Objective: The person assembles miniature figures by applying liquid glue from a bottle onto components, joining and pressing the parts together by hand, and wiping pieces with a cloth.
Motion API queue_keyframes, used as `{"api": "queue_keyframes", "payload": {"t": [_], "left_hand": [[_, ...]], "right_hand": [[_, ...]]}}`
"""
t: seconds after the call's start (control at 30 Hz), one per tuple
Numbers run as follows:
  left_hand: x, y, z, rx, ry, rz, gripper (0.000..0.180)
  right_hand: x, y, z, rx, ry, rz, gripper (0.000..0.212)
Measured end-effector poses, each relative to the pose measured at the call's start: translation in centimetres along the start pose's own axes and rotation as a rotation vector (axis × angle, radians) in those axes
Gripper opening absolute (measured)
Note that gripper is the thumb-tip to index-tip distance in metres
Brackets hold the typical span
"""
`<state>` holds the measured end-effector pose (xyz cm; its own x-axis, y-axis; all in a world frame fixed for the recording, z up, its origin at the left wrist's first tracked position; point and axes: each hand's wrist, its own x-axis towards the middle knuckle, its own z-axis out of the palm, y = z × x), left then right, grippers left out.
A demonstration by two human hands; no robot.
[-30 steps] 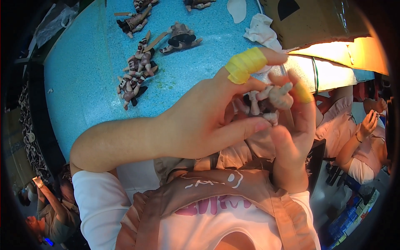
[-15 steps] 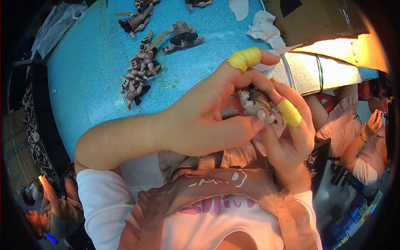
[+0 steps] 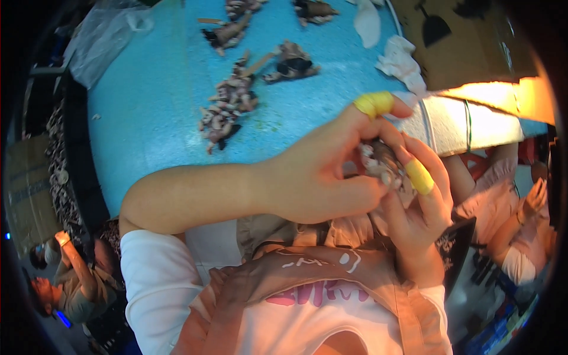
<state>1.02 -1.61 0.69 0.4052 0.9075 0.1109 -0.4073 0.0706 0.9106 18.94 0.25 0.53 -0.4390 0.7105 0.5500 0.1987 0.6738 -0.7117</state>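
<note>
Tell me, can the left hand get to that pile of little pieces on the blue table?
Probably yes. The pile lies in the open ahead of the left hand, but that hand is holding a small piece.

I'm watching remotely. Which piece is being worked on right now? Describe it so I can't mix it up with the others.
Start from the blue table with its scattered heaps of small brown and pale pieces. Come down to the left hand and right hand near its front edge. The piece is pinched between them, lifted off the table, next to two fingers wrapped in yellow tape.
</note>
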Motion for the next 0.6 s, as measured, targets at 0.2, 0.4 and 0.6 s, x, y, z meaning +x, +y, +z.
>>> {"api": "queue_keyframes", "payload": {"t": [0.2,0.4,0.6], "left_hand": [[0.5,0.2,0.3,0.005,-0.051,-0.039,0.066],[0.6,-0.2,0.5,0.099,-0.051,0.058,0.070],[1.3,3.1,-2.0,1.011,0.120,0.333,0.061]], "right_hand": [[-0.7,-0.3,-0.3,-0.062,0.008,0.055,0.045],[-0.1,-0.8,-1.2,-0.123,-0.027,0.062,0.042],[-3.3,1.0,-8.3,-0.288,-0.235,0.388,0.034]]}}
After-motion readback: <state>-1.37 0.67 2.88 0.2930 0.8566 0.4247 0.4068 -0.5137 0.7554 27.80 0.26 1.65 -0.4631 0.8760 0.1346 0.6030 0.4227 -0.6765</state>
